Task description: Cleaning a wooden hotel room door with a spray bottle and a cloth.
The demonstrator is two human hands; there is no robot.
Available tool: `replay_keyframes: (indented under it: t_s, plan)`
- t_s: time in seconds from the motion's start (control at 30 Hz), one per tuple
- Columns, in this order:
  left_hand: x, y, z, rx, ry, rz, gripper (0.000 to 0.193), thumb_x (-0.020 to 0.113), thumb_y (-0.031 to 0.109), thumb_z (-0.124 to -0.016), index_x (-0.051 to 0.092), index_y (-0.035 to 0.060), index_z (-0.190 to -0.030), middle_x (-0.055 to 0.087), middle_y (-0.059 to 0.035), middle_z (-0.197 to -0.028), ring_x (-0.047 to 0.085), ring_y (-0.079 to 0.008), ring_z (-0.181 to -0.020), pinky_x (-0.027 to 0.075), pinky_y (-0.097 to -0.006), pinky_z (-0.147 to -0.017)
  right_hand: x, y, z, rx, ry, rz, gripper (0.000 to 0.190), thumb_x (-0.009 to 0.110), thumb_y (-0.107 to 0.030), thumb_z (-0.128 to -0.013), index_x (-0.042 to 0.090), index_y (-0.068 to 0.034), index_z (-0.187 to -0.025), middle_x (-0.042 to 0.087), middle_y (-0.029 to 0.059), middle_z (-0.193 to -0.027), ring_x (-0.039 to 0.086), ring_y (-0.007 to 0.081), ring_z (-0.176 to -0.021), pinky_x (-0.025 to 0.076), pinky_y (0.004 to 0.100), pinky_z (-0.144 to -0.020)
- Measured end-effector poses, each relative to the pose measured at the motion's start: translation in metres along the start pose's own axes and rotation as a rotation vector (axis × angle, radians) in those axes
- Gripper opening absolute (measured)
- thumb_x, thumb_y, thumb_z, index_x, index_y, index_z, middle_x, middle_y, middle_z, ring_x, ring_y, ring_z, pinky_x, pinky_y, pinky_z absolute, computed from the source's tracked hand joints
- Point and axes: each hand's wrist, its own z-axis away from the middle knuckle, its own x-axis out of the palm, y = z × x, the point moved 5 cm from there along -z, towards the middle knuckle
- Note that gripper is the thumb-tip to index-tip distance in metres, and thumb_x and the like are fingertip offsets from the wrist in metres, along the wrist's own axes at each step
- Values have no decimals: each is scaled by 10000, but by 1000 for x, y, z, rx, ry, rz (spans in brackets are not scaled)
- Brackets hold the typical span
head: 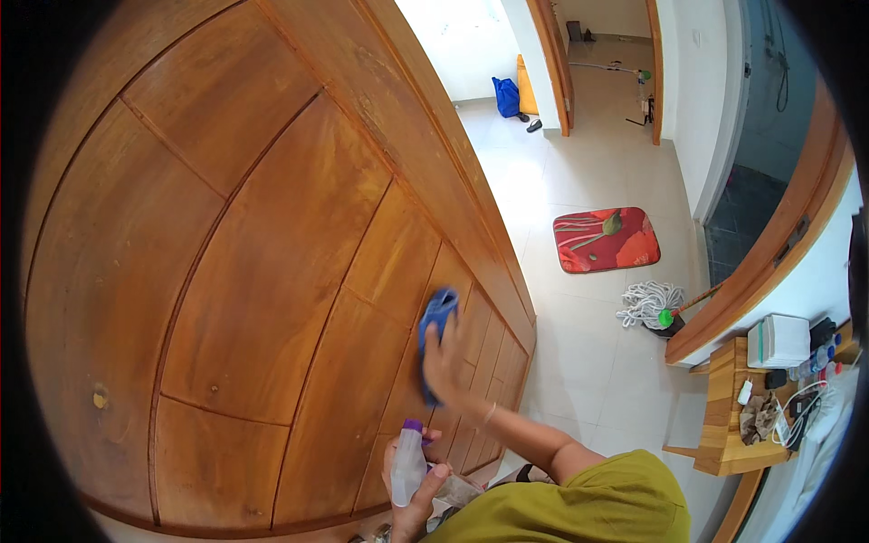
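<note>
My right hand presses a folded blue cloth flat against a brown wooden panelled door. The hand looks slightly blurred, and its fingers are spread over the cloth. Lower down, my left hand holds a spray bottle with a white and purple spray head close to the door. The bottle's translucent body is partly hidden by that hand and the green shirt.
A red floral mat and a string mop lie on the tiled floor to the right. A wooden bedside table holds a white box, bottles and cables. Open doorways stand at the top and right; a blue bag rests by the far wall.
</note>
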Motion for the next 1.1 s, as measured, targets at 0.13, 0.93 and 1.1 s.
replay_keyframes:
  t_s: [0.13, 0.93, 1.1]
  plan:
    - [-2, 6, 2, 12, -7, 8, 654, 833, 211, -751, 465, 4, -1250, 608, -145, -1195, 616, -141, -769, 499, -278, -698, 1, -39, 55, -145, -125, -12, 593, 400, -304, -1043, 286, 83, -1477, 139, 309, -1583, 142, 435, -1479, 143, 450, -1205]
    - [-20, 8, 39, 37, 59, 9, 647, 826, 203, -774, 455, -7, -1260, 589, -149, -1215, 610, -136, -806, 484, -267, -712, 2, -17, 101, -199, -238, 9, 597, 450, -222, -1019, 246, 58, -1505, 99, 345, -1573, 115, 497, -1466, 105, 484, -1200]
    - [-25, 3, 46, 12, 187, -131, 780, 814, 337, -694, 448, -8, -1290, 553, -175, -1170, 611, -195, -711, 501, -318, -646, 8, 15, -16, -54, 6, 45, 597, 382, -302, -1044, 275, 94, -1478, 181, 326, -1563, 172, 451, -1462, 141, 466, -1202]
